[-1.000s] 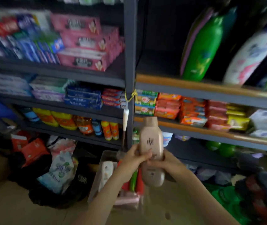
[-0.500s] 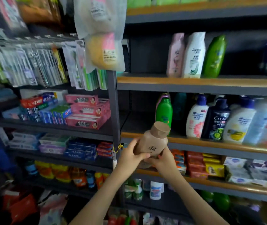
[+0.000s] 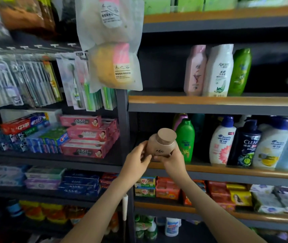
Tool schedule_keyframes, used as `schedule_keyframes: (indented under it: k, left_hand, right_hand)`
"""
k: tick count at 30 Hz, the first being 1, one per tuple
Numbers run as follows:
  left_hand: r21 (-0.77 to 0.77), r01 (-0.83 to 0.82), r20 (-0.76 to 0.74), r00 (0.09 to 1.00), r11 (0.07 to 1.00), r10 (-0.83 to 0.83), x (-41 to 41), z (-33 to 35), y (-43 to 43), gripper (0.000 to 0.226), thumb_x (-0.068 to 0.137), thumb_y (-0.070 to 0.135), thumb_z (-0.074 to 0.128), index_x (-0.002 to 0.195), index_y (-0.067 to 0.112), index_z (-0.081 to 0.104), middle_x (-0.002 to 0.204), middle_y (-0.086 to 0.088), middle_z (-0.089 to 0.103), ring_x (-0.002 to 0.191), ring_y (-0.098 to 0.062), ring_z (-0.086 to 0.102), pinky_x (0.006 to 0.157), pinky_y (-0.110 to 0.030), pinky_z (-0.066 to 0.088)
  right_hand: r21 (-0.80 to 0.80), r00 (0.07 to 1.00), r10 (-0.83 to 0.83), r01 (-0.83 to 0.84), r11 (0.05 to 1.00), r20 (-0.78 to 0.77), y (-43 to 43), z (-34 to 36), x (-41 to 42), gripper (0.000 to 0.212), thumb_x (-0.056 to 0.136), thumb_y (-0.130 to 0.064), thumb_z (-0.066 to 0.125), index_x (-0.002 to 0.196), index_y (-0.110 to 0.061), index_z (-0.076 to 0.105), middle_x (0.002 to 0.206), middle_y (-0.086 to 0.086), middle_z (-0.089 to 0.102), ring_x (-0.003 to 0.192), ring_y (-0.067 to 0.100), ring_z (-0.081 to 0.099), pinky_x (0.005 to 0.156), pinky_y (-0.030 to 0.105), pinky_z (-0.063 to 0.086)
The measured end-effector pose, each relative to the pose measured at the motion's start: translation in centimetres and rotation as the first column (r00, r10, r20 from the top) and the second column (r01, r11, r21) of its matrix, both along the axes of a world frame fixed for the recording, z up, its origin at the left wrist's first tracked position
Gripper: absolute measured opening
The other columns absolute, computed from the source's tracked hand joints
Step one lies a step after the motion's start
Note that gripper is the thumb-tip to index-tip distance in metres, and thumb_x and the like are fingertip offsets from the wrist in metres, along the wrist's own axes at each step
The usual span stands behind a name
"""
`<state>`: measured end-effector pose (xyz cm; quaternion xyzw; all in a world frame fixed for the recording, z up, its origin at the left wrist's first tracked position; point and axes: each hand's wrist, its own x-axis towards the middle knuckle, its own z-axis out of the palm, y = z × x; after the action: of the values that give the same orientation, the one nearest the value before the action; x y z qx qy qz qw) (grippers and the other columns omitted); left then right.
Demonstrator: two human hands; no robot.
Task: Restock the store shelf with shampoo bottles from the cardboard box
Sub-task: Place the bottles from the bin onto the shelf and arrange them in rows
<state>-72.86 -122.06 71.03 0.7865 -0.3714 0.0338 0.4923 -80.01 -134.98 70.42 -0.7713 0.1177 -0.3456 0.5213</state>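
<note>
Head view shows us the store shelf, its wooden edge running just below and to the right of both grips. Immediately right of the grips stands a green bottle, with a white bottle beyond it. Between the grips is the beige shampoo bottle, tilted with its cap toward us. The left grip curls round its left side, and the right grip wraps closely round its lower right.

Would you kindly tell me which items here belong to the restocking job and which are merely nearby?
Job: beige shampoo bottle, held by left hand and right hand; shampoo shelf.
Nearby: toothpaste boxes; hanging toothbrushes; bagged sponge; orange packets.
</note>
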Motion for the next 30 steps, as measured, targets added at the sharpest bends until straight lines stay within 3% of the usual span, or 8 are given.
schedule_keyframes:
  k: [4,9,13,20,25,28,30]
  left_hand:
    - [-0.001,-0.026,0.046,0.999,1.0,0.026,2.1,-1.0,-1.2,0.055,0.092,0.022,0.057,0.142,0.022,0.034,0.138,-0.002,0.048,0.123,-0.017,0.051,0.097,-0.024,0.043]
    - [-0.008,-0.105,-0.053,0.993,0.994,0.105,3.6,-2.3,-3.9,0.059,0.096,0.027,0.048,0.148,0.019,0.021,0.145,-0.004,0.042,0.127,-0.02,0.047,0.101,-0.035,0.045]
    - [0.001,-0.167,-0.115,0.979,0.986,0.166,5.2,-2.6,-5.5,0.059,0.097,0.024,0.048,0.148,0.015,0.02,0.142,-0.007,0.044,0.127,-0.022,0.046,0.098,-0.029,0.042]
    - [-0.057,-0.2,-0.11,0.975,0.978,0.193,7.0,-2.7,-6.8,0.064,0.094,0.018,0.055,0.148,0.019,0.021,0.142,-0.005,0.046,0.128,-0.021,0.046,0.1,-0.03,0.041]
    - [-0.103,-0.225,-0.143,0.967,0.969,0.21,7.9,-3.3,-7.6,0.075,0.092,0.012,0.056,0.15,0.028,0.01,0.14,-0.005,0.046,0.122,-0.017,0.05,0.087,-0.02,0.041]
    - [-0.103,-0.241,-0.13,0.965,0.965,0.227,8.4,-3.7,-8.1,0.08,0.093,0.01,0.054,0.15,0.034,0.003,0.133,-0.007,0.049,0.101,-0.006,0.05,0.071,-0.012,0.039]
    - [-0.099,-0.217,-0.115,0.972,0.971,0.205,8.8,-4.0,-8.1,0.08,0.093,0.01,0.054,0.149,0.036,0.002,0.131,-0.007,0.049,0.098,-0.002,0.045,0.074,-0.014,0.04]
  right_hand:
    - [-0.021,1.0,-0.03,0.03,0.999,-0.003,-0.2,-0.7,2.7,0.051,0.072,0.001,0.075,0.111,-0.019,0.048,0.097,-0.017,0.06,0.087,-0.011,0.059,0.072,0.012,0.05]
    - [-0.018,0.996,-0.042,0.041,0.999,-0.077,-1.3,-1.0,5.5,0.056,0.074,0.004,0.069,0.122,-0.014,0.046,0.1,-0.007,0.062,0.088,-0.003,0.059,0.066,0.008,0.048]
    - [-0.064,0.983,-0.036,0.024,0.998,-0.181,-2.7,-1.2,7.7,0.057,0.075,0.0,0.07,0.125,-0.011,0.044,0.102,0.002,0.063,0.097,0.016,0.062,0.063,0.006,0.044]
    - [-0.077,0.974,-0.025,0.008,0.997,-0.227,-4.3,-1.1,10.1,0.054,0.075,-0.005,0.073,0.12,-0.008,0.045,0.104,0.003,0.061,0.092,0.012,0.056,0.064,0.01,0.043]
    - [-0.102,0.968,-0.025,0.0,0.995,-0.25,-5.1,-1.8,11.4,0.048,0.079,-0.009,0.07,0.119,-0.007,0.045,0.109,0.006,0.059,0.097,0.016,0.057,0.073,0.02,0.048]
    - [-0.154,0.971,-0.071,0.036,0.987,-0.227,-5.2,-2.8,12.1,0.052,0.078,-0.011,0.071,0.123,-0.007,0.045,0.122,0.011,0.048,0.111,0.024,0.049,0.092,0.034,0.046]
    - [-0.178,0.971,-0.094,0.055,0.983,-0.221,-5.1,-3.4,12.1,0.058,0.077,-0.011,0.072,0.127,-0.008,0.043,0.124,0.011,0.044,0.114,0.025,0.045,0.093,0.033,0.043]
